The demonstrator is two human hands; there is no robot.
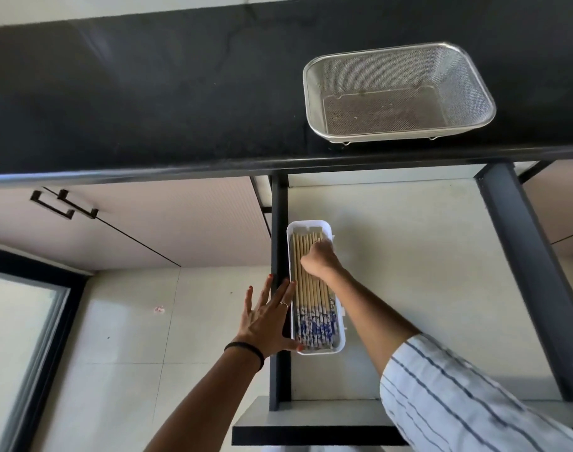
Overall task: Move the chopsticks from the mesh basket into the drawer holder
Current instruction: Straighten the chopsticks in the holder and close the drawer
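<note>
A steel mesh basket [398,93] stands on the black counter at the right with nothing in it. Below, in the pulled-out drawer, a white oblong holder [339,340] lies against the left rail. It is filled with several wooden chopsticks [306,295] whose near ends are blue and white. My right hand [319,257] is curled on top of the chopsticks near their far ends, fingers bent down onto them. My left hand [267,316] lies flat with spread fingers against the drawer's dark left rail and the holder's left wall, holding nothing.
The drawer floor [409,256] is white, bounded by dark rails left [278,223] and right [520,256]. The black counter [148,93] overhangs the drawer's back. Closed cabinet fronts with black handles [65,203] are at the left, above a pale tiled floor.
</note>
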